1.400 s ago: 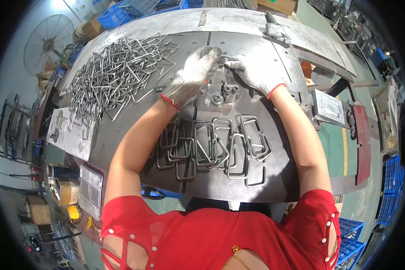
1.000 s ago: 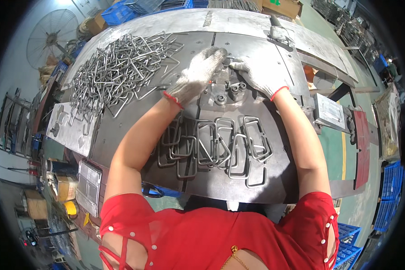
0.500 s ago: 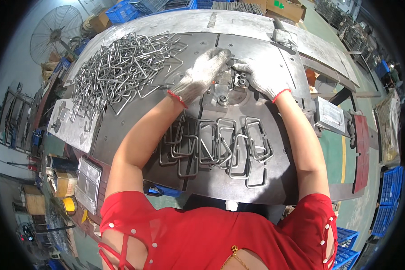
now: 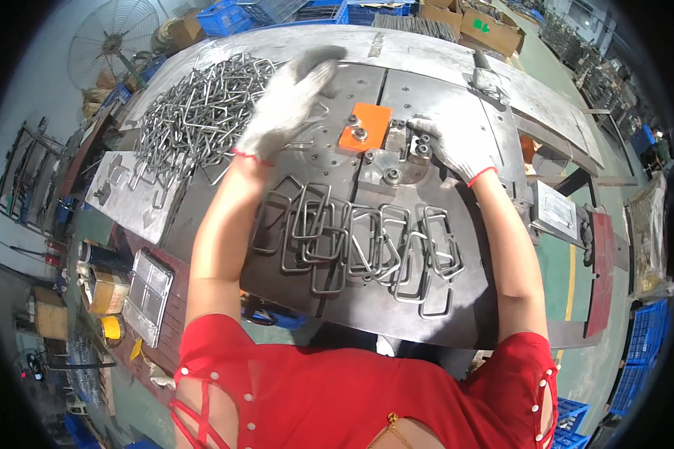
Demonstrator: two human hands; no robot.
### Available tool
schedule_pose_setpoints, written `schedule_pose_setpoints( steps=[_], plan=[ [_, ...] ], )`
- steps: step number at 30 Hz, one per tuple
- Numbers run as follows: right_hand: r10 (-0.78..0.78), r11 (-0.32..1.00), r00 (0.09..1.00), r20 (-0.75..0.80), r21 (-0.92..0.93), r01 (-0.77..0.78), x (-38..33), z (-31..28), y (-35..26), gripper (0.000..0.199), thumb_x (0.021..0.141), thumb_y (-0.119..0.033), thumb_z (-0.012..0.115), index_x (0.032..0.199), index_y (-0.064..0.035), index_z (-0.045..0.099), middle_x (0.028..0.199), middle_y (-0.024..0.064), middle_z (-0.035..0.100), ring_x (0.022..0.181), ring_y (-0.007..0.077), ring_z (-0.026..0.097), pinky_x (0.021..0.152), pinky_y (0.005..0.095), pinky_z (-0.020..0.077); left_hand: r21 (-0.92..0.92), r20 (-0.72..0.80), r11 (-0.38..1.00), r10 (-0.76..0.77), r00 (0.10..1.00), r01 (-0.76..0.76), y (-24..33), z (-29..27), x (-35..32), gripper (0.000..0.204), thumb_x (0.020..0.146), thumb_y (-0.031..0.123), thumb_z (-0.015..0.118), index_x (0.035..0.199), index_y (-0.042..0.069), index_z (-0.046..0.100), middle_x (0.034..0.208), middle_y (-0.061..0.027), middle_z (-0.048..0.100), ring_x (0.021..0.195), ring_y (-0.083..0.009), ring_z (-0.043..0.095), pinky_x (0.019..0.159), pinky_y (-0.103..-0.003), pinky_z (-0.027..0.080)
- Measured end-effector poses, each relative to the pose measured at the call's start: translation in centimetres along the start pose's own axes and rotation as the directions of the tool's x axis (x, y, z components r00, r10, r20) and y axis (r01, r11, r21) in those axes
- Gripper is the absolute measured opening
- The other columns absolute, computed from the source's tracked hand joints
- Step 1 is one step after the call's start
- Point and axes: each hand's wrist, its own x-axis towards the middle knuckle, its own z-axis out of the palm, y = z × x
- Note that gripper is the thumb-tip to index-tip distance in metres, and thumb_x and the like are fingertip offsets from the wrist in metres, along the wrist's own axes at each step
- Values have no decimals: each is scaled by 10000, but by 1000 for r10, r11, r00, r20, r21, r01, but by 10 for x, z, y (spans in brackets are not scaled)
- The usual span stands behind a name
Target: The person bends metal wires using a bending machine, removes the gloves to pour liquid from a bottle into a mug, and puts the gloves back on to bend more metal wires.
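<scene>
My left hand [image 4: 293,97], in a white knit glove with grey fingertips, is raised over the right side of a heap of bent metal rods [image 4: 202,112]. Its fingers stretch out, thumb apart, with nothing visible in them; motion slightly blurs it. My right hand [image 4: 451,146], gloved alike, has its fingers curled at the bolted block [image 4: 421,150] of a bending fixture [image 4: 380,170]; what they hold, if anything, is hidden. An orange plate [image 4: 371,123] with bolts lies left of that block. Several bent rectangular wire frames [image 4: 326,258] lie overlapping between my forearms.
The steel table [image 4: 277,288] has a metal tool [image 4: 489,78] at its far right. A flat metal box [image 4: 553,203] sits beyond my right forearm. Blue crates [image 4: 225,16] and a cardboard box [image 4: 490,30] stand behind the table; a large fan [image 4: 112,41] is far left.
My left hand has left the fixture and moved left toward the rod heap, uncovering the orange plate. My right hand stays by the bolted block. The whole view has shifted slightly.
</scene>
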Motion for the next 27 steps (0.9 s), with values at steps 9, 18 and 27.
schedule_pose_setpoints(
  steps=[9, 18, 27],
  plan=[
    [39, 993, 999, -17, -109, -40, 0, 2, -1, 387, 929, -119, 480, 1268, -147, 666, 1267, 89, 661, 1175, 294, 611, 1018, 386, 472, 828, 246, 443, 264, 933, -344, -99, -21, -17, 242, 890, 175, 589, 1050, 25, 691, 931, -174, 717, 857, -349, 707, 761, -420, 579],
    [124, 990, 990, 73, -76, -119, -2, -14, -11, 384, 930, -114, 494, 1271, -155, 667, 1286, 87, 653, 1203, 288, 599, 1038, 394, 460, 909, 206, 393, -132, 970, -139, -100, 25, 41, 241, 840, 152, 518, 941, 35, 702, 905, -222, 711, 871, -388, 703, 788, -472, 563],
    [122, 992, 992, 7, 32, -123, -4, 13, 11, 383, 932, -120, 497, 1269, -169, 672, 1307, 87, 639, 1227, 291, 576, 1054, 402, 450, 716, 3, 696, -94, 996, 63, -17, -47, -6, 376, 840, 275, 585, 1114, 41, 695, 1081, -184, 709, 1037, -339, 677, 904, -406, 520]
  ],
)
